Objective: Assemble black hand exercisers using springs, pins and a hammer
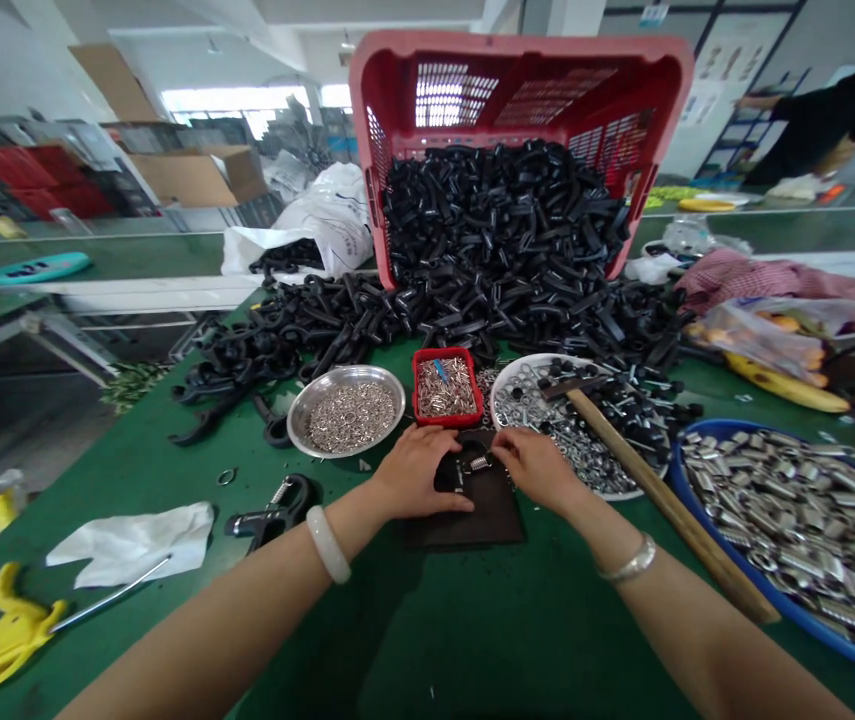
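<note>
On a dark square pad (pixel 498 510) at the table's middle lies a black part with a metal spring (pixel 479 463). My left hand (pixel 418 470) rests around the black part's left side, thumb and fingers curved about it. Beside the spring, my right hand (pixel 534 464) has its thumb and index finger pinched together at the part's right end; whatever is between the fingertips is too small to make out. Just behind the pad are a red tray (pixel 419 410) of small metal pins and a steel bowl (pixel 299 440) of small metal pieces.
A hammer (pixel 667 500) lies across a white bowl (pixel 502 375) of hardware. At right is a blue basin (pixel 686 480) of metal parts. A red crate (pixel 521 45) spills black parts. Yellow-handled tool (pixel 11 635), cloth (pixel 134 540) and black clamp (pixel 277 510) lie left.
</note>
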Demonstrator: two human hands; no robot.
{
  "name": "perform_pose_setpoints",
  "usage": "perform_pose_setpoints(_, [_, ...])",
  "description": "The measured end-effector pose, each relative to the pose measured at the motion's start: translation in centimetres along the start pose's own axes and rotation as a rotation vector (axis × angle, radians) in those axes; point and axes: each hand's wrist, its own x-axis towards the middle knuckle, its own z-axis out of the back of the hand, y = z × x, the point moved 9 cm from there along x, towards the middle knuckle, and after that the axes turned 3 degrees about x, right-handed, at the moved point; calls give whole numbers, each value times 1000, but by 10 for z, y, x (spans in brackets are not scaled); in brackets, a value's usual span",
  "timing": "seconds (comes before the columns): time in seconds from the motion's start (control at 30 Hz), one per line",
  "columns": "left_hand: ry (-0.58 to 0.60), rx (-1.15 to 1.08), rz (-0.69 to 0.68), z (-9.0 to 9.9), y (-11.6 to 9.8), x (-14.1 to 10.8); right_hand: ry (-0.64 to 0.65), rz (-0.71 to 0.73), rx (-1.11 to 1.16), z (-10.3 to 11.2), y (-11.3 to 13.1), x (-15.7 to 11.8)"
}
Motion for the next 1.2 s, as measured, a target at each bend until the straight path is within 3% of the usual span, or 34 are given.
perform_pose_setpoints(0.13, [52,-17,-61,0,-1,-1,43,31,-142,2,7,-2])
perform_pose_setpoints(0.37, [-62,-54,-99,0,1,0,136,110,-501,-6,33,0])
perform_pose_setpoints(0.53, [-81,-52,-53,-1,7,1,108,81,-510,-19,25,-16])
perform_pose_setpoints(0.67, [-30,0,-39,-5,7,4,64,98,-561,-27,21,-32])
perform_pose_setpoints(0.8, [38,61,-26,-8,7,8,101,130,-583,-8,19,-37])
perform_pose_setpoints(0.87, [51,64,-11,-7,8,9,45,51,-616,22,4,-43])
perform_pose_setpoints(0.97, [69,64,12,-7,11,10,-94,-267,-737,76,-44,-65])
perform_pose_setpoints(1.1, [77,66,50,-7,13,11,7,-409,-646,90,-97,-88])
perform_pose_setpoints(1.2, [65,61,69,-6,14,10,49,-462,-278,86,-118,-89])
